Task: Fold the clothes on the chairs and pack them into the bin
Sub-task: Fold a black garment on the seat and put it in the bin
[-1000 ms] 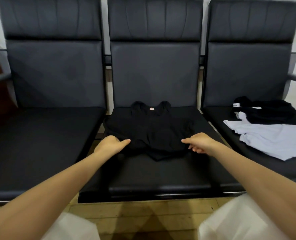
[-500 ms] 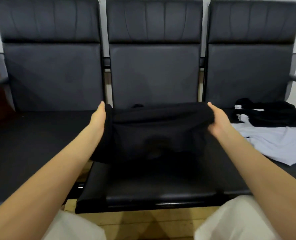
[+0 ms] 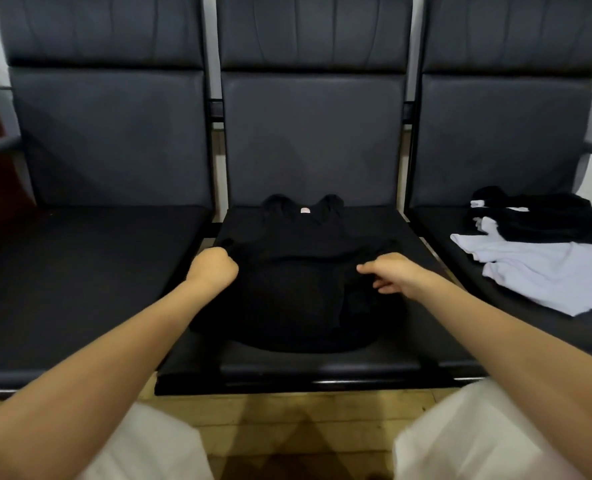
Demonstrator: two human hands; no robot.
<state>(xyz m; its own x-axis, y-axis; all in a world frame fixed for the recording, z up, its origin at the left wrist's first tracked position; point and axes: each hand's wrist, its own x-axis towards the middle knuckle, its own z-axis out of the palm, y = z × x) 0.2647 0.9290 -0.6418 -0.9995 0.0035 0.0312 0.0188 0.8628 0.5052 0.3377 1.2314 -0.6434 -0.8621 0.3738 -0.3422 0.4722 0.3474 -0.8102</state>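
Black tank top is spread on the middle chair seat, straps up toward the backrest with a little pale label showing at the neckline. Its lower half looks doubled over, with a fold line running across between the two hands, though black on black makes the edges hard to read.

Left hand is curled into a fist at the top's left edge, and it looks like it's gripping the fabric there, with a bit of cloth bunched at the knuckles. Right hand sits on the right edge with the thumb and forefinger stretched toward the middle and pinching the fabric, the other fingers tucked underneath. Both forearms come in from the bottom corners of the view, bare, and the person's white-clad knees show at the very bottom over a wooden floor.

On the right chair there's a white garment lying loosely spread on the seat, and just behind it, touching, a crumpled dark garment with some white bits at its left end. Can't tell if that pile is one item or two.

Left chair is the same black padded kind. No bin in view from this angle, so I can't say where it sits.
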